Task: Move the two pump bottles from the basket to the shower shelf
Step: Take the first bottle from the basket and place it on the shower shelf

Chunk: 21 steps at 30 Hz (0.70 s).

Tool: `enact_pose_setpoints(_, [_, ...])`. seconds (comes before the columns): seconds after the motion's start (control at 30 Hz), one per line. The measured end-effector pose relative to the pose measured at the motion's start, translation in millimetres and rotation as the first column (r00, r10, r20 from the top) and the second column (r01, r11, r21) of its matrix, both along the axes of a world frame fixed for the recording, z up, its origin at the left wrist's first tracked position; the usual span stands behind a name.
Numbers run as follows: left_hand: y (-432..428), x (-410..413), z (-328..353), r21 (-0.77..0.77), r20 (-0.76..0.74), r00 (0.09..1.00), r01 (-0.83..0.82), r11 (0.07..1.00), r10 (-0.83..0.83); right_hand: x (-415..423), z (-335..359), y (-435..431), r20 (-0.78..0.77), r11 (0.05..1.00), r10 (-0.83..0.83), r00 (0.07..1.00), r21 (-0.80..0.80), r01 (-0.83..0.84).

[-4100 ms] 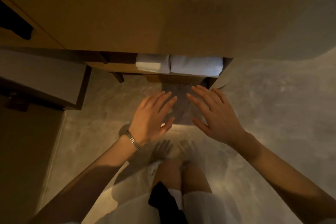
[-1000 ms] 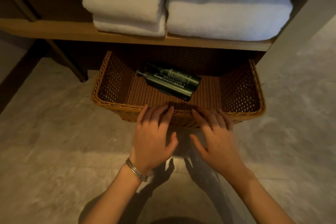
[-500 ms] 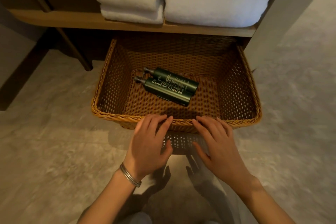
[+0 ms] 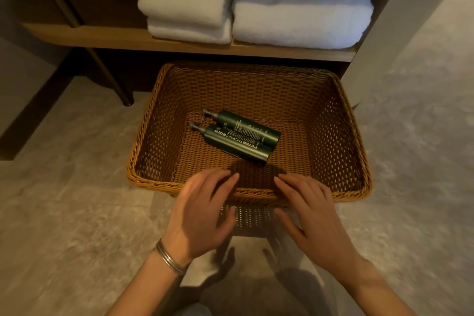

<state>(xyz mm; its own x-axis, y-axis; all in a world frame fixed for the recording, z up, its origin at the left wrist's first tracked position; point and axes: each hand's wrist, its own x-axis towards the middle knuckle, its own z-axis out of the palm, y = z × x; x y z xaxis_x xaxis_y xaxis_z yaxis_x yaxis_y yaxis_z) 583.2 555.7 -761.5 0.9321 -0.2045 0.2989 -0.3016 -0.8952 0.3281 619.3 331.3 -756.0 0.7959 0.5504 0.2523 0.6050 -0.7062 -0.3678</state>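
Two dark green pump bottles lie side by side on the bottom of a brown wicker basket [image 4: 143, 146], pump heads pointing left. The nearer bottle [image 4: 237, 145] shows white lettering; the farther bottle [image 4: 247, 127] touches it behind. The basket stands on the floor, pulled out from under a wooden shelf. My left hand [image 4: 202, 213] and my right hand [image 4: 311, 215] hover palm down over the basket's near rim, fingers spread, holding nothing. A metal bangle sits on my left wrist. No shower shelf is in sight.
Folded white towels [image 4: 295, 13] and a smaller stack [image 4: 189, 13] rest on the wooden shelf [image 4: 107, 37] above the basket. A dark metal leg [image 4: 112, 82] stands left of it, a pale wall panel [image 4: 400, 33] at the right. Grey stone floor surrounds everything.
The basket has slid out from under the shelf toward me, uncovering both bottles fully. My hands stayed at its near rim, now lifted slightly off it.
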Motion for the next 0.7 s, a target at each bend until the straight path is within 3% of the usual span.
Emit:
enact_pose_setpoints(0.2, [38,34,25,0.075,0.077,0.99,-0.122,0.99,0.116,51,20,1,0.047,1.0,-0.012,0.999,-0.001,0.012])
enact_pose_setpoints(0.33, [50,58,15,0.086,0.006,0.99,-0.138,0.987,0.138,89,15,8,-0.007,0.998,-0.027,1.0,-0.056,0.026])
enact_pose_setpoints(0.57, [52,60,3,-0.036,-0.01,0.978,-0.207,0.978,0.207,114,-12,32,-0.046,0.993,0.024,0.999,-0.113,-0.029])
enact_pose_setpoints(0.7, [51,61,2,-0.086,0.018,0.98,-0.197,0.977,0.199,146,-35,59,-0.191,0.983,0.104,0.976,-0.131,-0.13])
